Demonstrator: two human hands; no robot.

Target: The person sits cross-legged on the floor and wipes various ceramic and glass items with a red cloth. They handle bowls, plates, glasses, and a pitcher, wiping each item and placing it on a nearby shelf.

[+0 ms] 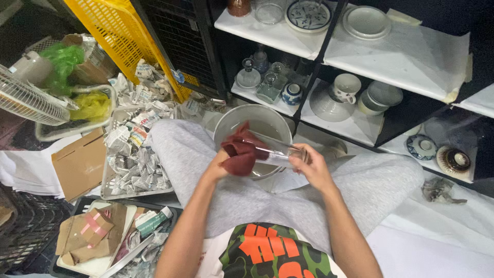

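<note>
Cloth bunches in the left hand, fingers clenched on it, wiping the glass the right hand grips over the bucket at twelve o'clock; best to turn it slowly.

A dark red cloth wipes clear glass (grey trousers beneath), beside a yellow crate.
</note>
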